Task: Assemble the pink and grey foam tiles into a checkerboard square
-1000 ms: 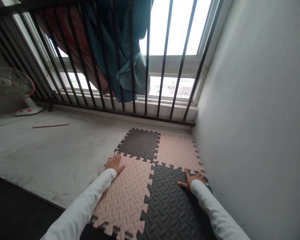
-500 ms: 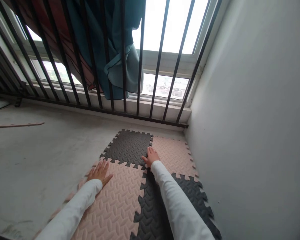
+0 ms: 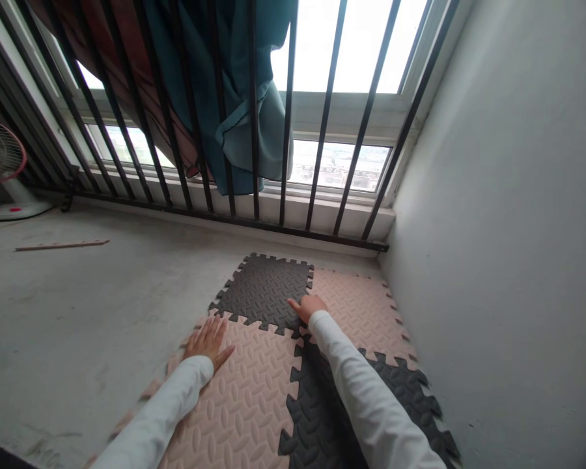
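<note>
My left hand (image 3: 208, 342) lies flat with fingers spread on the upper left part of a pink foam mat tile (image 3: 247, 391). My right hand (image 3: 311, 306) is curled into a loose fist, one digit sticking out leftward, and rests at the seam where the tiles meet. Nothing shows in it. Left of that hand is a dark grey foam tile (image 3: 266, 286); a second pink tile (image 3: 359, 303) lies on its right. A black foam tile (image 3: 317, 404) runs below, partly covered by my right sleeve. Jigsaw teeth edge all the tiles.
Black railing bars (image 3: 254, 130) stand before the window, with a blue-green curtain (image 3: 234, 85) behind them. A white wall (image 3: 508, 228) rises along the right. A fan (image 3: 2, 153) and a thin strip (image 3: 61, 245) are on the concrete floor (image 3: 102, 312) at left.
My right hand's fingers, stretched forward over the seam before, are now curled in. My left hand stays flat on the pink tile. The view has turned slightly left, showing more of the fan.
</note>
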{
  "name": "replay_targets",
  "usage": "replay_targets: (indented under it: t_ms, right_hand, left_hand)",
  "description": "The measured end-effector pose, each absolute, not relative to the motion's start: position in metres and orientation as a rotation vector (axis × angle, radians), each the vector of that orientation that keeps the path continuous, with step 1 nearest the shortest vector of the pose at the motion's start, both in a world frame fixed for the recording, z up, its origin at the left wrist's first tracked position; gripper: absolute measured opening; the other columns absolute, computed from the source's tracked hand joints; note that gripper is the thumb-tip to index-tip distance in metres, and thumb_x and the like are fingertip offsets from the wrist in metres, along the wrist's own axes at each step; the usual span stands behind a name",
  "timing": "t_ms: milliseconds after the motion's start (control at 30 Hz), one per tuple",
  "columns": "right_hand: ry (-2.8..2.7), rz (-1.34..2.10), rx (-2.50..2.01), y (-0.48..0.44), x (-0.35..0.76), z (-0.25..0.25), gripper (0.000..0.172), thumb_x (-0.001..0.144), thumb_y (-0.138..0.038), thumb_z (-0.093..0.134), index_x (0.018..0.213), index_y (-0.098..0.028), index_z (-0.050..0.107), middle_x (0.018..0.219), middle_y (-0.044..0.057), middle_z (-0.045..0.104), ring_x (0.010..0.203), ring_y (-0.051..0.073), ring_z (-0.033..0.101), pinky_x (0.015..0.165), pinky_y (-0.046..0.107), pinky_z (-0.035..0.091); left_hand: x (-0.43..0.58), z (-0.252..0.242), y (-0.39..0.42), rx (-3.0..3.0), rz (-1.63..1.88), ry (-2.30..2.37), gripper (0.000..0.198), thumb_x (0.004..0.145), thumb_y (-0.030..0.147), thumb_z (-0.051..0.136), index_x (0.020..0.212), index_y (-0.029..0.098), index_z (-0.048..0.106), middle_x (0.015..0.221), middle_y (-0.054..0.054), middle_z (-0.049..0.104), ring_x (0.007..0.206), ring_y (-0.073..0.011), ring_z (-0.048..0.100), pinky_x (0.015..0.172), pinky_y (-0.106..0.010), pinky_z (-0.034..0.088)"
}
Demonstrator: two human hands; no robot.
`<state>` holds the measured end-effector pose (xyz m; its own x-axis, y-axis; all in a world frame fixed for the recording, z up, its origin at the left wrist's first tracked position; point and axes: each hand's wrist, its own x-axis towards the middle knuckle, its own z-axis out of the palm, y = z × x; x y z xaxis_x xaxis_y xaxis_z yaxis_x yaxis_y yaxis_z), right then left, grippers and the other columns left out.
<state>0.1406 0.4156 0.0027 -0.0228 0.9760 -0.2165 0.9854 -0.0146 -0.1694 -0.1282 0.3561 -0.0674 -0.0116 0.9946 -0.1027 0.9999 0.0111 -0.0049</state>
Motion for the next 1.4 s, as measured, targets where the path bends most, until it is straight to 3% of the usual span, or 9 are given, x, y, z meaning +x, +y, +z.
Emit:
replay_targets:
  t_ms: [200,433,600,800,900,1000,1100,1200,1400]
  right_hand:
    - [2.267,-0.307,2.264,0.464,0.16,0.0,0.071,0.077,-0.053,0.025,0.13,-0.007,0.017,0.138,0.012,0.016,0.126,0.022,0.012,0.1,0.038,0.013]
    - [2.213,-0.239,2.329,0.455,0.15,-0.028,0.083,0.071,-0.06,0.027,0.128,0.0,0.021,0.136,0.017,0.019,0.125,0.026,0.013,0.101,0.036,0.009]
    - [2.144,-0.353,2.325,0.472,0.15,-0.006,0.075,0.072,-0.056,0.033,0.124,-0.003,0.032,0.131,0.019,0.03,0.119,0.026,0.027,0.094,0.036,0.024]
    - [2.111,-0.349,2.401,0.489,0.157,-0.015,0.078,0.073,-0.059,0.022,0.13,-0.006,0.016,0.138,0.012,0.013,0.126,0.021,0.009,0.1,0.041,0.009]
    - [2.125,-0.309,2.412,0.49,0.158,-0.016,0.081,0.072,-0.062,0.019,0.127,-0.003,0.025,0.135,0.015,0.023,0.124,0.023,0.015,0.101,0.041,0.005]
    - [2.109,-0.375,2.449,0.496,0.161,-0.005,0.08,0.073,-0.062,0.015,0.121,-0.002,0.037,0.13,0.018,0.033,0.12,0.024,0.024,0.098,0.037,0.016]
    - [2.11,-0.29,2.549,0.506,0.165,0.003,0.077,0.074,-0.06,0.017,0.126,-0.003,0.027,0.135,0.015,0.022,0.124,0.023,0.015,0.097,0.035,0.02]
    - [2.133,-0.089,2.61,0.513,0.168,-0.006,0.075,0.077,-0.057,0.013,0.13,-0.005,0.015,0.139,0.012,0.009,0.126,0.022,0.004,0.1,0.038,0.007]
    - [2.141,-0.35,2.361,0.52,0.177,-0.027,0.076,0.075,-0.06,0.015,0.13,-0.007,0.016,0.138,0.012,0.013,0.126,0.021,0.006,0.1,0.04,0.004]
  left_hand:
    - [-0.126,-0.063,0.352,2.186,-0.093,2.204,0.065,0.072,0.053,0.028,0.129,0.022,0.023,0.138,-0.002,0.018,0.127,-0.0196,0.012,0.1,-0.042,0.012]
    - [-0.127,-0.06,0.35,2.205,-0.09,2.209,0.065,0.072,0.054,0.028,0.129,0.021,0.023,0.138,-0.003,0.019,0.126,-0.0191,0.015,0.099,-0.04,0.015]
    - [-0.126,-0.058,0.348,2.199,-0.082,2.215,0.064,0.073,0.052,0.027,0.129,0.021,0.024,0.139,-0.002,0.018,0.126,-0.0186,0.013,0.1,-0.04,0.014]
    - [-0.128,-0.063,0.348,2.23,-0.068,2.208,0.063,0.073,0.052,0.028,0.128,0.021,0.025,0.138,-0.003,0.02,0.126,-0.0192,0.014,0.1,-0.04,0.014]
    - [-0.129,-0.066,0.35,2.241,-0.076,2.209,0.063,0.073,0.052,0.028,0.129,0.022,0.024,0.138,-0.003,0.019,0.126,-0.0194,0.012,0.1,-0.041,0.013]
    - [-0.131,-0.068,0.352,2.226,-0.134,2.196,0.065,0.073,0.054,0.028,0.129,0.023,0.023,0.139,-0.003,0.017,0.127,-0.0205,0.011,0.1,-0.042,0.013]
    - [-0.134,-0.07,0.354,2.213,-0.202,2.183,0.066,0.072,0.056,0.028,0.129,0.023,0.021,0.139,-0.004,0.016,0.127,-0.0215,0.01,0.1,-0.042,0.013]
    - [-0.136,-0.071,0.354,2.247,-0.194,2.186,0.066,0.073,0.056,0.027,0.13,0.023,0.02,0.139,-0.004,0.015,0.127,-0.0214,0.008,0.1,-0.042,0.013]
    - [-0.137,-0.07,0.352,2.245,-0.217,2.163,0.066,0.073,0.056,0.028,0.13,0.023,0.018,0.14,-0.004,0.014,0.127,-0.0215,0.008,0.099,-0.043,0.013]
